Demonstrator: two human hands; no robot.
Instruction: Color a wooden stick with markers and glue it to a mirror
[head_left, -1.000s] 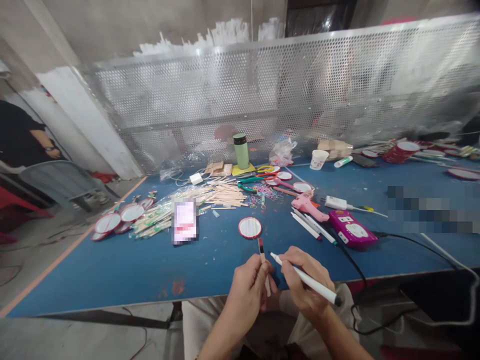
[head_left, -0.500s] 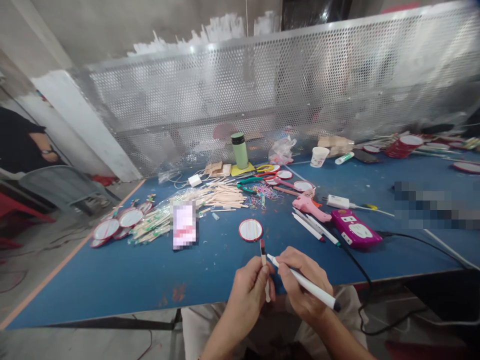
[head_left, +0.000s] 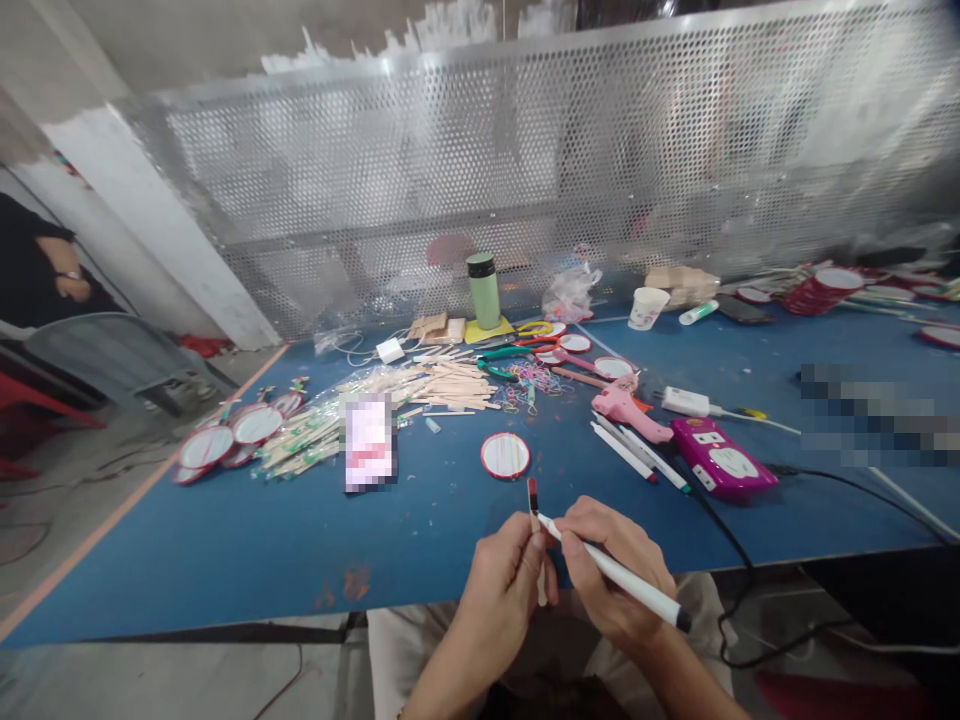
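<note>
Between the thumb and fingers of my left hand (head_left: 504, 575) is a wooden craft stick (head_left: 541, 588), held upright over the table's front edge. Its upper end is coloured red at the tip and black below. My right hand (head_left: 619, 575) grips a white marker (head_left: 634, 580) with a black rear end, its tip touching or nearly touching the stick at the black band. Just beyond my hands lies a round white disc (head_left: 505, 455) with a red rim and thin coloured lines across it.
Loose craft sticks (head_left: 457, 385) and red-rimmed discs (head_left: 259, 424) lie to the left. A pink glue gun (head_left: 626, 408), several markers (head_left: 626, 452) and a purple device (head_left: 724, 460) with cables are on the right. Further back stand a green bottle (head_left: 484, 295) and paper cup (head_left: 648, 309).
The marker tip has come in closer to the stick's black band. The black area looks a little larger. The whole view has shifted slightly.
</note>
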